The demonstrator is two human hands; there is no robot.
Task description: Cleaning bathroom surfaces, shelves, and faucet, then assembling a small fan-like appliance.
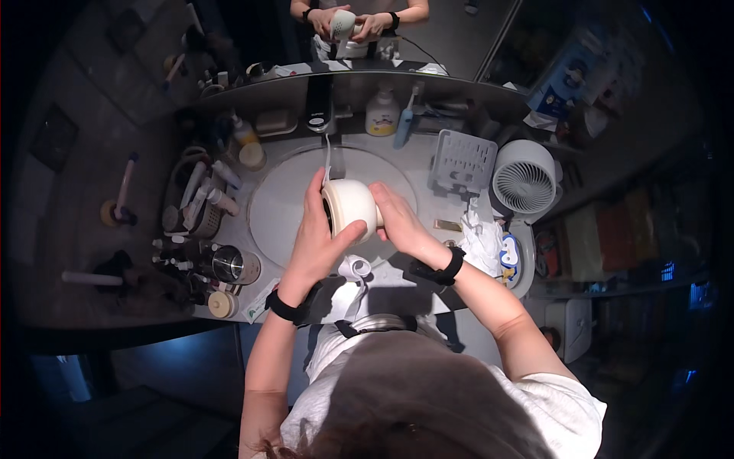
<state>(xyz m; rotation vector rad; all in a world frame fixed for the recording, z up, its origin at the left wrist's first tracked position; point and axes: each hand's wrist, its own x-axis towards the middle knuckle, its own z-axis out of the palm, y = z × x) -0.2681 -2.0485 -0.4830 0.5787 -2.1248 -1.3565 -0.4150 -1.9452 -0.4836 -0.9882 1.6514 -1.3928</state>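
Above the round washbasin, both hands hold a white rounded appliance with a cream rim; its exact kind is unclear. My left hand wraps around the rim side, thumb across the front of the body. At the other side, my right hand grips a short cream neck, mostly hidden by the fingers. A narrow white strip rises beside the left fingertips. Perforations on the appliance show in the mirror. Below the hands, a loosely curled white strip lies at the counter's front.
A dark faucet stands behind the basin, beside a pump bottle and a blue electric toothbrush. Rightward are a grey slotted rack, a white fan and crumpled white tissue. A basket and a clear-topped container occupy the left.
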